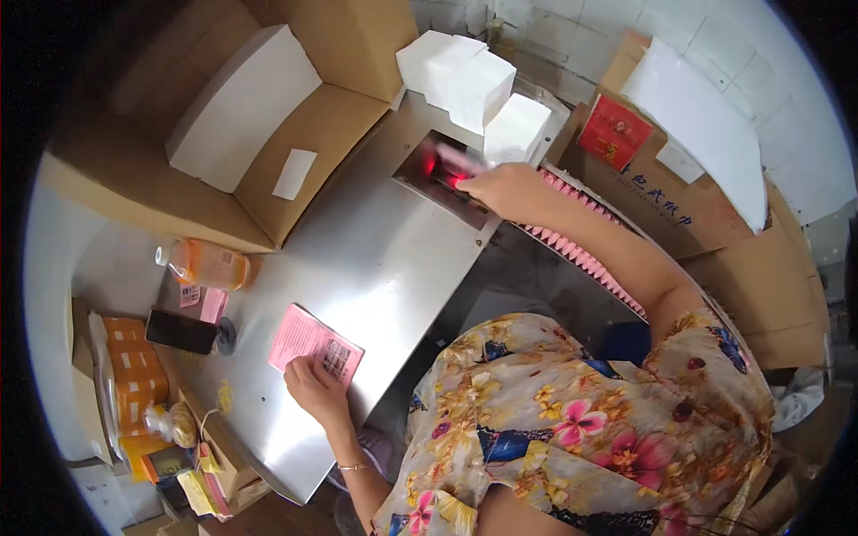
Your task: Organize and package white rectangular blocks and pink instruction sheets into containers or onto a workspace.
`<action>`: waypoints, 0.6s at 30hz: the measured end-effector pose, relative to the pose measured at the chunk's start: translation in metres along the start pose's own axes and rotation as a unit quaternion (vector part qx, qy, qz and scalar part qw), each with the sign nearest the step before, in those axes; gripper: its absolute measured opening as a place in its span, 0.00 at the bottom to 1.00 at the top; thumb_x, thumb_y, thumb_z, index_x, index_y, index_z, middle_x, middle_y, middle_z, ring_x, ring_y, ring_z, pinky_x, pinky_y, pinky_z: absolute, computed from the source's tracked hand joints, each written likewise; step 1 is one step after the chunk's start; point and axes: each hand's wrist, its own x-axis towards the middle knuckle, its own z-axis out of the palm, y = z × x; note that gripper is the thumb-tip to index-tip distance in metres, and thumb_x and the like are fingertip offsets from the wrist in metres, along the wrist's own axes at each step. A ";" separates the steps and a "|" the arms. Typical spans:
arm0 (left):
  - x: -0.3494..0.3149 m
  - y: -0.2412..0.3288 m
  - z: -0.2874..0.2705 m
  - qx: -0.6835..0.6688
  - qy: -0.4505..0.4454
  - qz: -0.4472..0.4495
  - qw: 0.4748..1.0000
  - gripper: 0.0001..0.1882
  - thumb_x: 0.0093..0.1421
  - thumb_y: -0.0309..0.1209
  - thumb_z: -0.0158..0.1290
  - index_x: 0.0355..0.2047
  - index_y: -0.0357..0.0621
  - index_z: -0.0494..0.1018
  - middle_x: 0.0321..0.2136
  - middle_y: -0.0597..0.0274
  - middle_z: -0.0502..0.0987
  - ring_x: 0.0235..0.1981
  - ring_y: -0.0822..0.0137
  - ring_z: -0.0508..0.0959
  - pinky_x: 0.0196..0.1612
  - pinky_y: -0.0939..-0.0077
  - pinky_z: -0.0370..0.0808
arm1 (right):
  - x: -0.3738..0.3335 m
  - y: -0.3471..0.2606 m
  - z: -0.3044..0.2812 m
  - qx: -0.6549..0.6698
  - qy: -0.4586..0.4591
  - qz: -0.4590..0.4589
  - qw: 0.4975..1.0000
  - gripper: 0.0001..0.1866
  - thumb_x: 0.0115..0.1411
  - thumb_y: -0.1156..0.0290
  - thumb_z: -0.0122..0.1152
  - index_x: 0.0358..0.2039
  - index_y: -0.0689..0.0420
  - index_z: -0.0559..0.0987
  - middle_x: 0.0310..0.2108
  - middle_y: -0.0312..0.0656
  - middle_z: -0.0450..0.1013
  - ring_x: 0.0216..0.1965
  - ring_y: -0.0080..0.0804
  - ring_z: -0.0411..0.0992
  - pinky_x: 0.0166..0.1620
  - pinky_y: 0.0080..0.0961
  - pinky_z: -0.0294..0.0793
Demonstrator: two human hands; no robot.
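A flat pink packet (313, 343), printed with text and a code block, lies on the metal table at the left. My left hand (315, 384) rests on its near edge, fingers bent over it with the tips pressed to its surface. Farther off, to the right, my right hand (503, 188) pinches another pink packet (458, 161), blurred by motion. That packet is above a dark rectangular plate (418, 173) set in the tabletop, where red light glows. Under my right forearm runs a long row of pink packets (581, 255) standing on edge, partly hidden by the arm.
An open cardboard box (344, 125) holding a white block stands at the back left. White boxes (465, 76) sit behind the plate. An orange bottle (210, 265) and a dark phone (181, 331) are at the left edge. Cartons (661, 192) line the right side.
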 end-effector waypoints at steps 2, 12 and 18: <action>0.007 0.013 0.007 -0.017 0.001 0.013 1.000 0.05 0.61 0.24 0.52 0.36 0.36 0.70 0.36 0.49 0.73 0.42 0.47 0.73 0.46 0.58 0.70 | -0.005 0.006 -0.014 -0.015 0.087 -0.031 0.996 0.15 0.59 0.70 0.57 0.46 0.47 0.81 0.31 0.44 0.78 0.32 0.47 0.78 0.35 0.39 0.79; 0.043 0.157 0.065 -0.162 -0.060 0.259 0.950 0.03 0.57 0.20 0.52 0.32 0.37 0.70 0.31 0.48 0.73 0.35 0.45 0.73 0.38 0.56 0.69 | -0.014 0.055 -0.033 -0.036 0.176 0.074 0.981 0.16 0.60 0.62 0.63 0.46 0.54 0.82 0.38 0.42 0.76 0.41 0.42 0.75 0.43 0.36 0.77; 0.041 0.142 0.053 -0.215 -0.126 0.247 0.937 0.11 0.58 0.17 0.51 0.43 0.34 0.74 0.38 0.45 0.75 0.41 0.45 0.75 0.46 0.59 0.73 | -0.016 0.057 -0.041 0.032 0.139 0.083 0.986 0.14 0.61 0.64 0.57 0.43 0.54 0.84 0.33 0.44 0.77 0.34 0.45 0.76 0.38 0.38 0.76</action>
